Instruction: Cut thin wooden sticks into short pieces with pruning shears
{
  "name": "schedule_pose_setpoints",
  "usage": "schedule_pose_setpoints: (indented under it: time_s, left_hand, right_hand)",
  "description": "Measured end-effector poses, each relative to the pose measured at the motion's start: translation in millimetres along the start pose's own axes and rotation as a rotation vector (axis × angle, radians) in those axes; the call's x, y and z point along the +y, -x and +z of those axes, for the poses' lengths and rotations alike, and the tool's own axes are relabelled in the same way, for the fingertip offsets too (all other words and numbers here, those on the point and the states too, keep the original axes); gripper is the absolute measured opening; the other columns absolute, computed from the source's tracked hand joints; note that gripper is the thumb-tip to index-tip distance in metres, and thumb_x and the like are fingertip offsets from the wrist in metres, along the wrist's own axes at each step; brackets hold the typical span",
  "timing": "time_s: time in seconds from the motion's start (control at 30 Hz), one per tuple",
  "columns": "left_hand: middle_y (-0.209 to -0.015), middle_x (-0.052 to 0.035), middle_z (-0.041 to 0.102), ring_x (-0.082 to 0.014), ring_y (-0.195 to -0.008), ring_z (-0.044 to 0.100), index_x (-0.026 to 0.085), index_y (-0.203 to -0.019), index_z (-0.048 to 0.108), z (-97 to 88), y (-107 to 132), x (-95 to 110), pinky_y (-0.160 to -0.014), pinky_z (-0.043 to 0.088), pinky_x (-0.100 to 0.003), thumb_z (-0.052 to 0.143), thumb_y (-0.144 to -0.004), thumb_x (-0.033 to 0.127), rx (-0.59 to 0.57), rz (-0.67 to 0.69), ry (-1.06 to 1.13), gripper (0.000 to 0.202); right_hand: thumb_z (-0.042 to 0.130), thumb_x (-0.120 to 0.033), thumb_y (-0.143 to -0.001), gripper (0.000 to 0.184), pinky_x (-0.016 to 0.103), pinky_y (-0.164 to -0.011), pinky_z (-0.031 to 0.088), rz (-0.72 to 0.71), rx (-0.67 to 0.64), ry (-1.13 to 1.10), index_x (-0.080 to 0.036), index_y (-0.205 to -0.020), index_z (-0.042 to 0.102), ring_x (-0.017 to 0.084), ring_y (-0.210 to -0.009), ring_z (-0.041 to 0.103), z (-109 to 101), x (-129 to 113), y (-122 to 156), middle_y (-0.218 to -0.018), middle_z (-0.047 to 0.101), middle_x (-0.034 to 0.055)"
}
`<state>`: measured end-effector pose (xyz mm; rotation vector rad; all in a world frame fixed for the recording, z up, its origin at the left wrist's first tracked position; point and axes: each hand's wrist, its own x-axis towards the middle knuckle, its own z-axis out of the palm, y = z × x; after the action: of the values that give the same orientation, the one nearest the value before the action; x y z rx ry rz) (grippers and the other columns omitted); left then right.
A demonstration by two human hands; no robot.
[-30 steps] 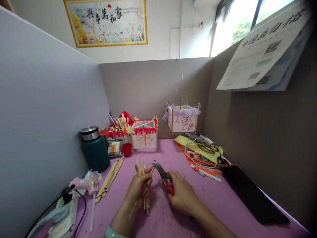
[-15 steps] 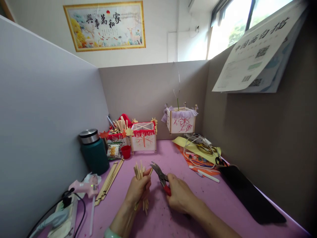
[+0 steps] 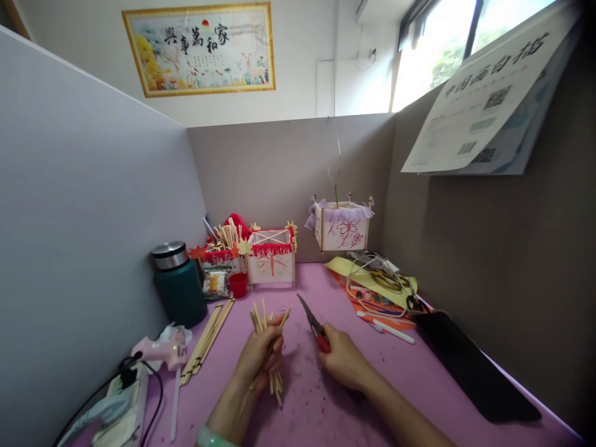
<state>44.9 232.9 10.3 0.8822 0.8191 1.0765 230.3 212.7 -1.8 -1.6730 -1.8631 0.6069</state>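
Observation:
My left hand (image 3: 257, 355) is closed round a bundle of thin wooden sticks (image 3: 263, 320), held upright over the purple desk mat (image 3: 335, 410). One stick juts out toward the right from between the fingers. My right hand (image 3: 343, 360) grips the red handles of a pair of cutting pliers (image 3: 313, 325). The pliers' jaws are closed and point up and away, a short way right of the sticks and apart from them.
A green flask (image 3: 178, 284), a red cup (image 3: 238, 284), paper lanterns (image 3: 271, 255) and a lilac lantern (image 3: 343, 225) stand at the back. Long sticks (image 3: 207, 335) and a pink glue gun (image 3: 161, 349) lie left. Papers, cable and pens (image 3: 379, 288) and a black tablet (image 3: 470, 363) lie right.
The pliers' jaws were open at the jutting stick; they have closed and my right hand has drawn them right, away from the bundle. The view shifted slightly.

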Motion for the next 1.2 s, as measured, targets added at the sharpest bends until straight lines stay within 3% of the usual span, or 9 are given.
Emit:
schedule_pose_setpoints:
  time_s: [0.17, 0.33, 0.43, 0.53, 0.6, 0.7, 1.0, 1.2]
  left_hand:
    - [-0.048, 0.0102, 0.045, 0.0, -0.028, 0.023, 0.012, -0.11, 0.054, -0.1, 5, 11, -0.031, 0.014, -0.016, 0.064, -0.069, 0.024, -0.043, 0.002, 0.087, 0.044]
    - [-0.064, 0.0053, 0.054, -0.0017, -0.035, 0.036, 0.016, -0.119, 0.048, -29.2, 9, 38, -0.036, 0.023, -0.015, 0.07, -0.068, 0.029, 0.029, 0.193, -0.016, 0.057]
    - [-0.06, 0.0044, 0.054, -0.0047, -0.034, 0.035, 0.017, -0.114, 0.054, -49.1, 4, 46, -0.037, 0.02, -0.018, 0.067, -0.07, 0.034, 0.253, 0.278, -0.335, 0.049]
    - [-0.054, -0.0008, 0.055, -0.0141, -0.046, 0.049, 0.019, -0.079, 0.066, -58.7, -3, 41, -0.044, 0.027, -0.022, 0.064, -0.069, 0.033, 0.52, 0.298, -0.9, 0.018]
    - [-0.062, -0.0083, 0.063, -0.0231, -0.063, 0.059, 0.02, -0.065, 0.065, -60.1, -7, 34, -0.053, 0.033, -0.026, 0.06, -0.071, 0.032, 0.578, 0.205, -1.3, 0.014]
    - [-0.084, -0.0174, 0.069, -0.0308, -0.081, 0.063, 0.019, -0.073, 0.067, -59.8, -12, 24, -0.062, 0.039, -0.032, 0.053, -0.074, 0.03, 0.535, 0.009, -1.604, 0.018]
    - [-0.094, -0.0223, 0.068, -0.0358, -0.089, 0.063, 0.014, -0.086, 0.066, -54.4, -18, 17, -0.068, 0.043, -0.039, 0.05, -0.074, 0.047, 0.515, -0.069, -1.663, 0.038]
    - [-0.085, -0.023, 0.069, -0.0333, -0.085, 0.063, 0.014, -0.07, 0.066, -57.6, -17, 26, -0.063, 0.041, -0.033, 0.059, -0.068, 0.04, 0.516, -0.04, -1.514, 0.028]
  right_hand:
    - [0.055, -0.02, -0.062, 0.02, 0.022, -0.057, 0.031, 0.048, -0.014, -0.242, -0.018, -0.081, 0.051, 0.013, -0.066, 0.047, -6, 10, -4, -0.072, 0.054, -0.0024]
    - [0.056, -0.021, -0.062, 0.024, 0.022, -0.057, 0.031, 0.051, -0.038, -0.308, -0.018, -0.085, 0.052, 0.012, -0.065, 0.045, -7, 11, -3, -0.072, 0.051, -0.0034]
    - [0.057, -0.022, -0.062, 0.023, 0.022, -0.058, 0.031, 0.045, -0.045, -0.304, -0.018, -0.084, 0.052, 0.012, -0.065, 0.045, -7, 9, -1, -0.072, 0.051, -0.0036]
    - [0.058, -0.022, -0.062, 0.021, 0.022, -0.058, 0.031, 0.031, -0.052, -0.28, -0.018, -0.081, 0.051, 0.012, -0.065, 0.044, -6, 7, 0, -0.071, 0.05, -0.0041]
    - [0.059, -0.022, -0.061, 0.021, 0.021, -0.057, 0.03, 0.024, -0.061, -0.273, -0.018, -0.081, 0.051, 0.011, -0.064, 0.043, -6, 6, 1, -0.07, 0.049, -0.0046]
    - [0.059, -0.021, -0.061, 0.022, 0.021, -0.055, 0.029, 0.023, -0.073, -0.259, -0.019, -0.081, 0.05, 0.011, -0.062, 0.042, -5, 5, 2, -0.069, 0.048, -0.0051]
    - [0.06, -0.02, -0.06, 0.021, 0.022, -0.054, 0.027, 0.006, -0.078, -0.202, -0.019, -0.077, 0.048, 0.01, -0.061, 0.04, -6, -1, 5, -0.067, 0.048, -0.0055]
    - [0.06, -0.019, -0.06, 0.023, 0.022, -0.054, 0.027, 0.004, -0.095, -0.205, -0.019, -0.08, 0.05, 0.01, -0.061, 0.041, -6, -2, 6, -0.068, 0.049, -0.0055]
